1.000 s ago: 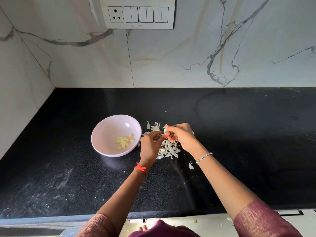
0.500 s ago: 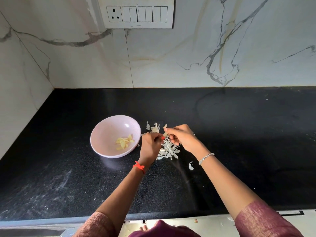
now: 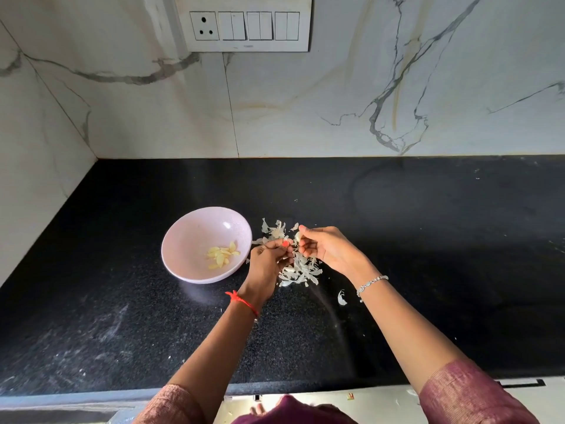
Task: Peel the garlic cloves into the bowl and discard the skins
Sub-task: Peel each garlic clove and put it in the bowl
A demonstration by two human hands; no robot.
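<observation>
while left hand point(image 3: 265, 266) and right hand point(image 3: 328, 249) pinch garlic clove point(image 3: 297, 237) above skins point(image 3: 302, 270), bowl point(image 3: 180, 237) holds peeled cloves point(image 3: 221, 255).

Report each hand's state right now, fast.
Left hand: fingers curled, pinching at the garlic clove.
Right hand: pinching the same garlic clove.

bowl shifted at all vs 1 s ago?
No. The bowl keeps the same offset from the countertop corner at back left, and the same gap to the switch panel above.
</observation>
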